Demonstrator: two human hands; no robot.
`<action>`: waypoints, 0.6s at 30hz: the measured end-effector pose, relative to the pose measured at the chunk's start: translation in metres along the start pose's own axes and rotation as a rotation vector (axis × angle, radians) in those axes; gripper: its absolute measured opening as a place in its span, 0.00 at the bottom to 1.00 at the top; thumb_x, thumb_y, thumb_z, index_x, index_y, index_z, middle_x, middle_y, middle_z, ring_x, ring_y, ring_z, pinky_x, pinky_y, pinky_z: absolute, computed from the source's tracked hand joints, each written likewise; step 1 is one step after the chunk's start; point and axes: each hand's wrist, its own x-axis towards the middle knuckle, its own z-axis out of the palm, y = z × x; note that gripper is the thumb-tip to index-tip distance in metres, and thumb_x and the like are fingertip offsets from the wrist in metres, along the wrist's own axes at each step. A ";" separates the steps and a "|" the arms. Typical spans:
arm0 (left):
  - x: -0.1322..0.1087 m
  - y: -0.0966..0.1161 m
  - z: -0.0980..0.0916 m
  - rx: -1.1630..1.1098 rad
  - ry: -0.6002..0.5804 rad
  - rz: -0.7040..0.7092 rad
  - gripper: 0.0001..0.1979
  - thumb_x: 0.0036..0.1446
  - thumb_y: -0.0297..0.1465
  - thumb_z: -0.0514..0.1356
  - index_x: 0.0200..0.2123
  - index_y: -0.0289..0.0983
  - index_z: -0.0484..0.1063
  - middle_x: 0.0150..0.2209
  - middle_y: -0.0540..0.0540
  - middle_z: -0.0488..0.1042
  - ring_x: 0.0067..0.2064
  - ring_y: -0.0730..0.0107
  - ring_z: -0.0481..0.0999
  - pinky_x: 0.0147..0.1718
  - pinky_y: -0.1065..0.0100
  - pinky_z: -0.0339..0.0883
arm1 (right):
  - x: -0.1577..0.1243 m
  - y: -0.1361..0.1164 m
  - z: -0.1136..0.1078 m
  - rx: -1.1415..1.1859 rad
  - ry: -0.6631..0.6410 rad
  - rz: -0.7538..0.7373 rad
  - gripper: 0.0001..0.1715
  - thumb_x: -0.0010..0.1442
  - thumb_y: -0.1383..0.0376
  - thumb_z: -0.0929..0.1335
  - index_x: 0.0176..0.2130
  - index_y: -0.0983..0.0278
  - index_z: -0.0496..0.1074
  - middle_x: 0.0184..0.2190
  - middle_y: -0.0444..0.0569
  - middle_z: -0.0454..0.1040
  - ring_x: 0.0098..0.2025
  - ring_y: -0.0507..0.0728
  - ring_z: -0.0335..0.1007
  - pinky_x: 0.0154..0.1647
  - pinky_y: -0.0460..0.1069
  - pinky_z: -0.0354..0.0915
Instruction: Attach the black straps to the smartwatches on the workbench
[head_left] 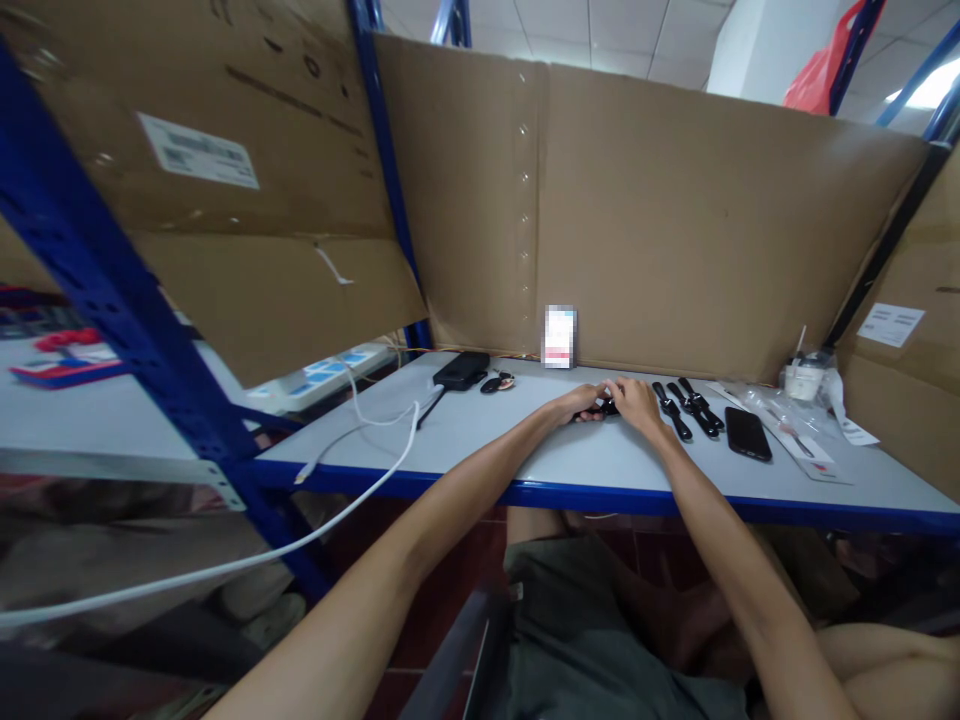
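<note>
Near the middle of the grey table [600,465], my left hand [581,403] is closed on a small black object [608,407], perhaps a watch. My right hand [635,402] bends over the same object from the right, its fingers pressed to it and close to the left fingertips. Most of the object is hidden by the fingers. Right of my right hand lie several black watches with straps [696,408]. A black phone [748,434] lies flat farther right.
A lit phone [559,338] leans on the cardboard wall [675,230]. Left are a black box [461,371], keys [496,382] and a white cable [382,480] hanging over the edge. Plastic bags, a cup [803,378] and a blue post [150,310] flank the table.
</note>
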 end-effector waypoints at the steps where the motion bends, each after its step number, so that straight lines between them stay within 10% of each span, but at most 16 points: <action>1: 0.001 0.000 0.000 0.002 0.001 -0.003 0.30 0.72 0.50 0.45 0.49 0.31 0.73 0.20 0.52 0.65 0.16 0.78 0.49 0.17 0.73 0.39 | 0.000 0.000 0.000 -0.006 -0.005 0.007 0.26 0.76 0.52 0.60 0.47 0.62 0.82 0.42 0.57 0.84 0.42 0.59 0.77 0.36 0.48 0.54; 10: 0.010 -0.007 0.000 0.004 0.020 0.012 0.26 0.73 0.47 0.45 0.48 0.33 0.72 0.19 0.52 0.66 0.15 0.78 0.51 0.16 0.73 0.41 | 0.001 0.000 0.003 -0.010 0.008 0.007 0.27 0.77 0.53 0.59 0.45 0.61 0.82 0.43 0.56 0.84 0.42 0.59 0.78 0.34 0.49 0.52; 18: 0.008 -0.008 -0.006 0.084 0.003 0.120 0.16 0.68 0.35 0.52 0.26 0.36 0.66 0.19 0.51 0.66 0.16 0.80 0.54 0.15 0.72 0.44 | 0.007 0.023 -0.008 -0.058 0.112 0.131 0.24 0.75 0.55 0.62 0.43 0.62 0.84 0.44 0.59 0.83 0.49 0.61 0.75 0.44 0.50 0.57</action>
